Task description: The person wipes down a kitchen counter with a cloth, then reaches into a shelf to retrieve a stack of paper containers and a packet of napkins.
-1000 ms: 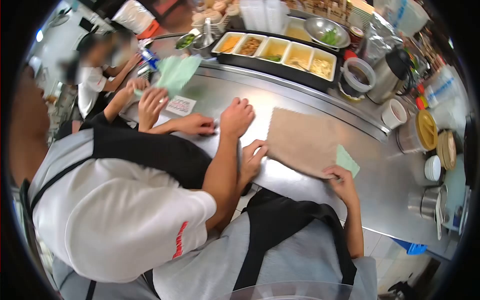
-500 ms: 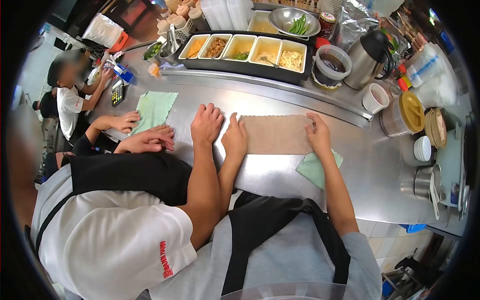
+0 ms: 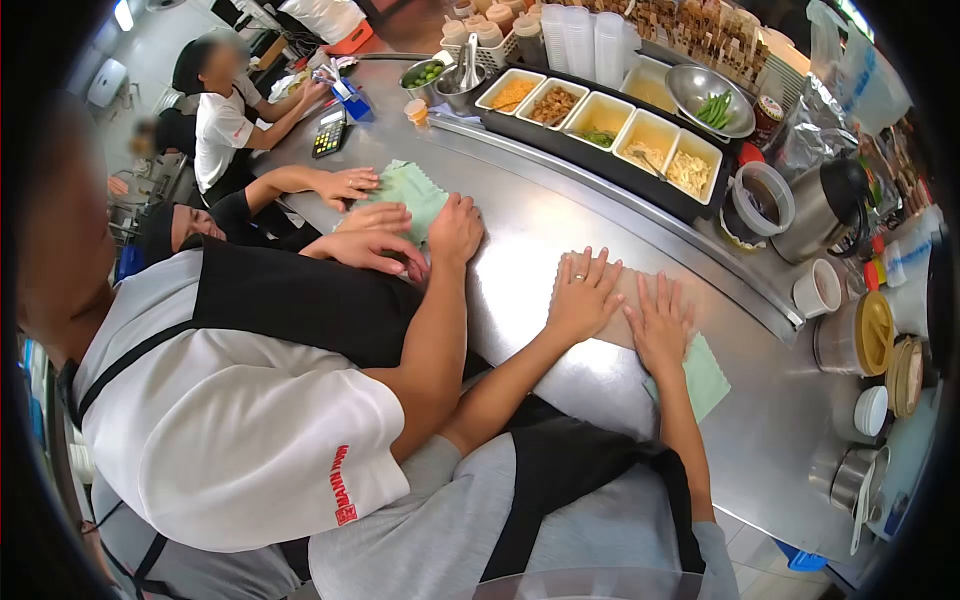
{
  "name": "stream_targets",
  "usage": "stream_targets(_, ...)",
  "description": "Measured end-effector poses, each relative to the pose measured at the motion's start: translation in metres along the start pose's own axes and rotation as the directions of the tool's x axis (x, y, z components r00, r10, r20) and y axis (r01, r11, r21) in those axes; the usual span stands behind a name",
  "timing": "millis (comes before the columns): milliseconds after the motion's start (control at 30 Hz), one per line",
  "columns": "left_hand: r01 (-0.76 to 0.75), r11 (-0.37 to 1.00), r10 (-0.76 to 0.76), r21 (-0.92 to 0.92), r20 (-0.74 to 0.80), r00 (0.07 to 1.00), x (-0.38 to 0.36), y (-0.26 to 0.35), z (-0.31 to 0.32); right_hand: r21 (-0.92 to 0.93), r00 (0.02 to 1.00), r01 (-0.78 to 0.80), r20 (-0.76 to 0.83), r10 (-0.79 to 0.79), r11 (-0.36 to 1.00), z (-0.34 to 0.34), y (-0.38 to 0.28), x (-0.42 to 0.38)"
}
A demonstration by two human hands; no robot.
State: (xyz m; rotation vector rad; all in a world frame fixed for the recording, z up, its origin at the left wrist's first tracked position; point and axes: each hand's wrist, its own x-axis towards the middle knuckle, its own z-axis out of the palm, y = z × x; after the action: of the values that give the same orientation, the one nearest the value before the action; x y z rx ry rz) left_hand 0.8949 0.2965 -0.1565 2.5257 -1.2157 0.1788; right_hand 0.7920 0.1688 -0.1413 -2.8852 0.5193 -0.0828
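A brown cloth (image 3: 626, 287) with a zigzag edge lies on the steel counter (image 3: 520, 285), partly hidden by my hands. My left hand (image 3: 586, 300), with a ring on one finger, rests flat on its left part, fingers spread. Beside it, my right hand (image 3: 660, 325) is flat on the right part, fingers stretched forward. Below and right of that hand a green cloth (image 3: 703, 382) shows, apart from the brown one's visible middle. To the left, a co-worker's closed hand (image 3: 455, 228) rests by another green cloth (image 3: 412, 195).
Other people's hands (image 3: 345, 185) are around the left green cloth. A row of food tubs (image 3: 600, 120) lines the back ledge. On the right stand a steel jug (image 3: 820, 215), a yellow-lidded container (image 3: 872, 330) and white bowls (image 3: 870, 410). A calculator (image 3: 329, 133) sits far left.
My hands have gone from holding the brown cloth's two side edges to lying flat on top of it, closer together. The camera view has turned left.
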Motion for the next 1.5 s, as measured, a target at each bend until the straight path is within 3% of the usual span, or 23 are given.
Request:
stream_targets(67, 0.003, 1.000, -0.003, -0.003, -0.019, 1.000, 0.001, 0.000, 0.001, 0.043, 0.996, 0.013, -0.083, -0.009, 0.999, 0.002, 0.002, 0.000)
stream_targets(200, -0.004, 1.000, 0.003, -0.016, -0.043, 0.999, 0.001, 0.001, 0.002, 0.057, 0.994, 0.024, -0.106, -0.018, 0.998, 0.002, 0.002, -0.001)
stream_targets(500, -0.018, 1.000, 0.017, -0.003, -0.044, 0.999, 0.000, 0.000, 0.002, 0.032, 0.992, 0.033, -0.120, -0.029, 0.999, 0.005, 0.001, -0.002)
stream_targets(633, 0.000, 1.000, 0.000, -0.010, -0.020, 1.000, 0.000, -0.001, -0.001, 0.055, 0.999, -0.008, -0.042, 0.010, 0.998, 0.000, -0.001, 0.000)
stream_targets(733, 0.063, 0.984, -0.069, -0.169, -0.030, 0.997, -0.001, -0.007, 0.002, 0.047, 1.000, -0.016, -0.026, 0.017, 0.999, 0.002, -0.002, 0.000)
stream_targets(800, 0.092, 0.859, -0.180, -0.503, -0.129, 0.975, -0.001, -0.013, 0.003, 0.037, 0.999, -0.014, -0.032, 0.015, 0.999, 0.001, -0.001, 0.000)
stream_targets(900, 0.065, 0.775, -0.238, -0.629, -0.195, 0.952, -0.004, -0.017, 0.004, 0.041, 1.000, -0.026, -0.007, 0.027, 0.999, 0.001, 0.000, -0.001)
stream_targets(1033, 0.074, 0.798, -0.229, -0.599, -0.187, 0.955, -0.001, -0.022, 0.006, 0.036, 0.999, -0.005, -0.042, 0.007, 0.999, 0.001, -0.001, 0.001)
stream_targets(1100, 0.105, 0.503, -0.376, -0.858, -0.108, 0.920, 0.000, -0.026, 0.006, 0.034, 1.000, -0.004, -0.029, 0.005, 0.999, 0.001, 0.000, 0.000)
stream_targets(1133, 0.108, 0.504, -0.379, -0.857, -0.107, 0.919, 0.001, -0.029, 0.004, 0.034, 0.999, -0.005, -0.032, 0.006, 0.999, 0.001, 0.000, -0.001)
stream_targets(1200, 0.213, -0.008, -0.558, -0.977, 0.181, 0.810, 0.002, -0.037, -0.006, 0.036, 0.999, -0.001, -0.042, 0.003, 0.999, 0.000, -0.001, 0.000)
stream_targets(1233, 0.211, -0.004, -0.557, -0.977, 0.178, 0.811, 0.002, -0.039, -0.013, 0.038, 0.999, -0.009, -0.034, 0.010, 0.999, -0.001, -0.001, 0.000)
stream_targets(1267, 0.375, 0.412, -0.628, -0.831, 0.039, 0.777, 0.000, -0.039, -0.020, 0.041, 1.000, -0.020, -0.022, 0.021, 0.999, -0.002, -0.002, 0.000)
stream_targets(1300, 0.504, 0.710, -0.628, -0.491, -0.119, 0.769, -0.001, -0.037, -0.029, 0.044, 0.999, -0.024, -0.022, 0.024, 0.999, -0.001, -0.002, 0.000)
stream_targets(1333, 0.655, 0.671, -0.694, -0.347, 0.018, 0.720, 0.001, -0.026, -0.047, 0.047, 0.999, -0.019, -0.026, 0.021, 0.999, 0.000, -0.001, -0.001)
stream_targets(1367, 0.655, 0.672, -0.693, -0.346, 0.020, 0.721, 0.000, -0.025, -0.046, 0.048, 0.999, -0.014, -0.031, 0.015, 0.999, 0.000, 0.000, -0.001)
stream_targets(1433, 0.686, 0.723, -0.664, -0.077, 0.195, 0.722, -0.002, -0.023, -0.046, 0.066, 0.999, -0.021, -0.037, 0.024, 0.998, -0.002, -0.001, -0.001)
stream_targets(1500, 0.671, 0.736, -0.648, -0.089, 0.194, 0.736, -0.004, -0.026, -0.038, 0.081, 0.998, -0.046, -0.037, 0.049, 0.996, 0.001, 0.002, 0.000)
